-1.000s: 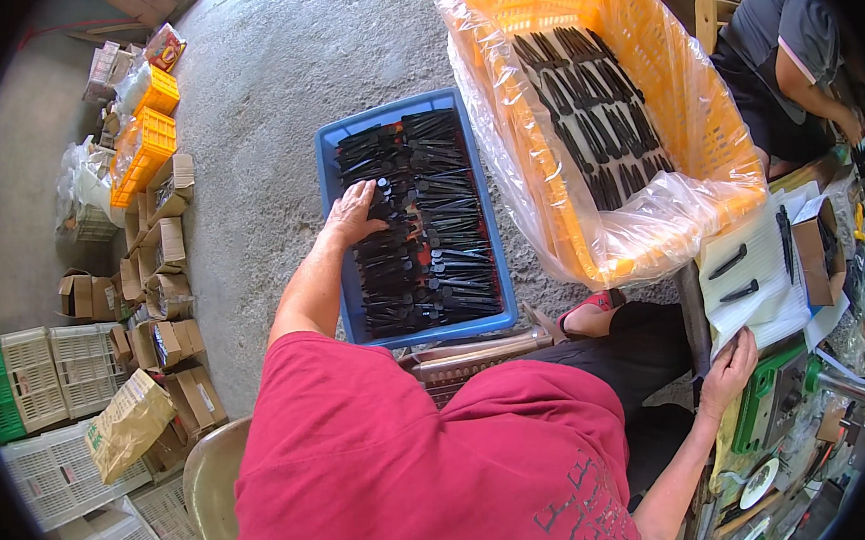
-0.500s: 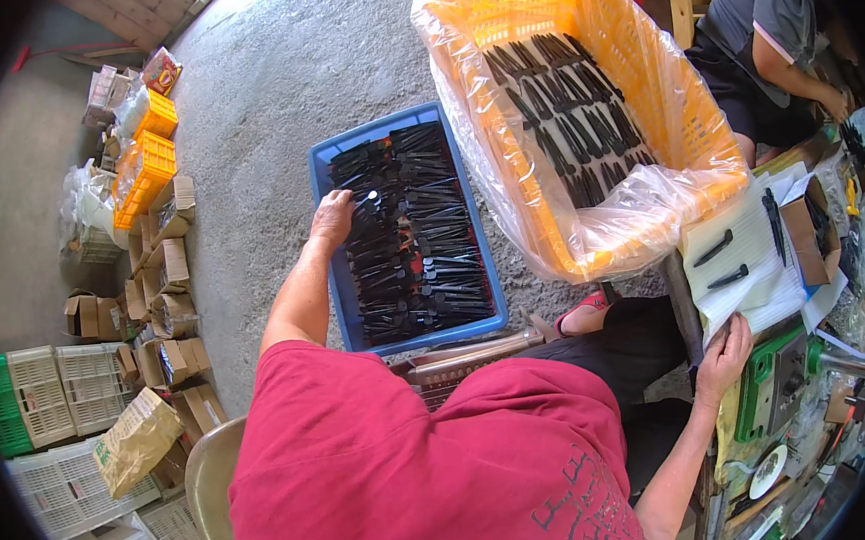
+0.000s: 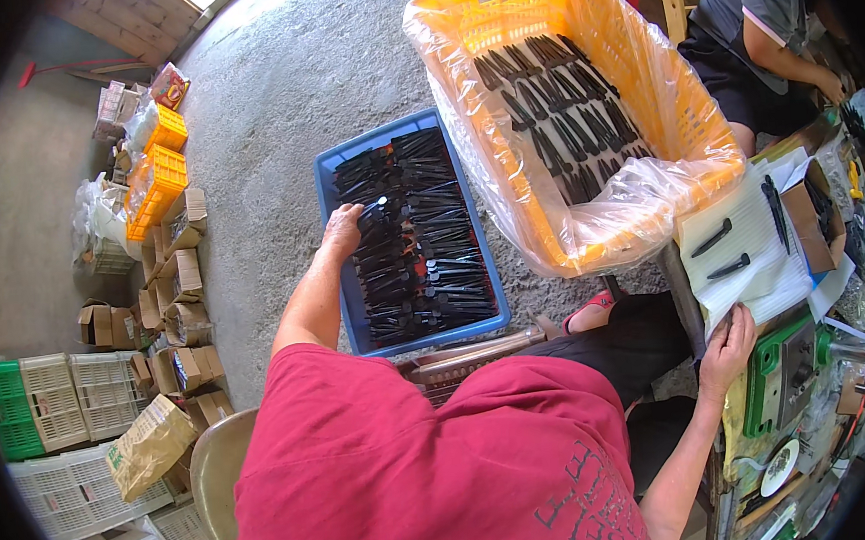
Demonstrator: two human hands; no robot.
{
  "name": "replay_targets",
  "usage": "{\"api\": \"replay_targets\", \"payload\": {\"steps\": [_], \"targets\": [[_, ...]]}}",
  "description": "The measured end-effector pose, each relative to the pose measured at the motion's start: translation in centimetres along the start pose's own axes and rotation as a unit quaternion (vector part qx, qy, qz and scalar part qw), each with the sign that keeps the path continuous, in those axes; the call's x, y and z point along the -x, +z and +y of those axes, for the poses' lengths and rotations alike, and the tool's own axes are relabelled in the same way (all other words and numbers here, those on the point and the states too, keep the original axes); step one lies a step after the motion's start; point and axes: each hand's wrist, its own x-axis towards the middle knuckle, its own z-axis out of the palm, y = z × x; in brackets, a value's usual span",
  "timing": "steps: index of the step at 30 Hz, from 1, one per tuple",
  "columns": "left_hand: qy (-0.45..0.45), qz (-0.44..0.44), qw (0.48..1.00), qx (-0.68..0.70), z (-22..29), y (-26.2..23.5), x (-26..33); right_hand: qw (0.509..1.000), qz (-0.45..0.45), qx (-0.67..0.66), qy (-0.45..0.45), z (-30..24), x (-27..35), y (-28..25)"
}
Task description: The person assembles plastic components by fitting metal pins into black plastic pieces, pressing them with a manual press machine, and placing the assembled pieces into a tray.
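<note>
Two black plastic handle pieces (image 3: pixel 720 252) lie on white paper (image 3: pixel 752 248) | left hand (image 3: pixel 342 231) grasps pieces in blue plastic crate (image 3: pixel 331 187), still full | right hand (image 3: pixel 727 348) flat, fingers spread, on paper | lined orange basket (image 3: pixel 661 93) part-filled

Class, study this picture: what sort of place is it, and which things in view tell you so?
Probably a small workshop for sorting or packing. A blue crate and a plastic-lined orange basket hold many black parts, stacked cardboard boxes line the concrete floor, and another person works nearby.
</note>
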Motion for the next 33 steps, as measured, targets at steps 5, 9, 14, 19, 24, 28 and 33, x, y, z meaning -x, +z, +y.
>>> {"api": "replay_targets", "payload": {"steps": [5, 9, 14, 19, 24, 28, 33], "targets": [[0.022, 0.104, 0.994, -0.036, -0.4, -1.4, -0.8, 1.0, 0.005, -0.005, -0.006, -0.1, -0.1, 0.0], [0.047, 0.221, 0.974, -0.025, 1.7, -2.4, -2.6, 1.0, 0.007, 0.001, 0.005, -0.3, -0.2, -0.5], [0.148, 0.341, 0.918, 0.137, 9.4, -5.0, -4.4, 0.999, 0.038, -0.017, 0.002, -0.6, -0.5, -0.4], [0.312, 0.245, 0.835, 0.382, 23.7, -8.2, -1.4, 0.997, 0.051, -0.047, 0.016, -1.1, -0.7, -0.7], [0.478, 0.019, 0.821, 0.311, 35.5, -10.6, 4.4, 0.997, 0.061, -0.049, 0.028, -1.5, -0.9, -1.0], [0.479, -0.111, 0.799, 0.345, 43.7, -6.5, 6.7, 0.995, 0.071, -0.061, 0.04, -1.3, -0.7, -1.0], [0.543, -0.091, 0.814, 0.185, 49.4, 0.1, 7.7, 0.985, 0.124, -0.11, 0.046, -0.5, -0.2, -0.7]]}}
